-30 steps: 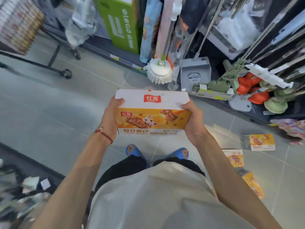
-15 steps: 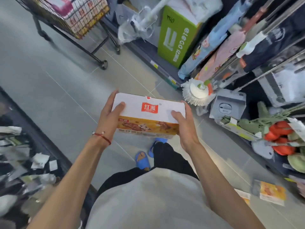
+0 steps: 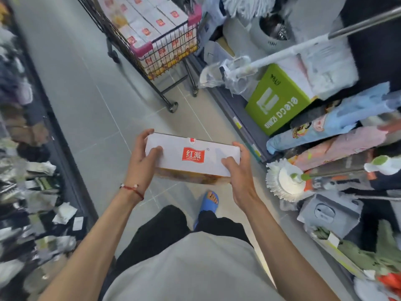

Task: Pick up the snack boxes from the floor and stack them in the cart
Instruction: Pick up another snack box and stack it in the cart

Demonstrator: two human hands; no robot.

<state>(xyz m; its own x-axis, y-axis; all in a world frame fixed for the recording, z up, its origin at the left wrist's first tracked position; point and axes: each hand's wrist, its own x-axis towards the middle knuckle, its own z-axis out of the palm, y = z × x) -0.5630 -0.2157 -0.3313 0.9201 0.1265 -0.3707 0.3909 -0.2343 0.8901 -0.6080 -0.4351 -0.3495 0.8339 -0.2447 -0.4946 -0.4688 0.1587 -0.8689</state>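
Note:
A snack box [image 3: 201, 149] with a white top, a red logo and an orange front is held level in front of my waist. My left hand [image 3: 142, 160] grips its left end, thumb on top and fingers curled round the far edge. My right hand [image 3: 237, 170] grips the right end the same way. Ahead, up the aisle, stands a black wire cart [image 3: 169, 48] with pink corner guards. Several matching white-topped boxes [image 3: 147, 18] are stacked inside it. The floor boxes are out of view.
Shelving with a green carton [image 3: 280, 101], rolled fabric, a white spin mop head [image 3: 286, 179] and a grey mop bucket box [image 3: 327, 211] lines the right. A low dark shelf of packaged goods [image 3: 32, 181] runs along the left. Grey tiled floor [image 3: 86, 94] lies between.
The view has swung left and forward, so the cart now stands closer and fuller in view. The floor boxes at the right have dropped out of sight. Both hands keep the same hold.

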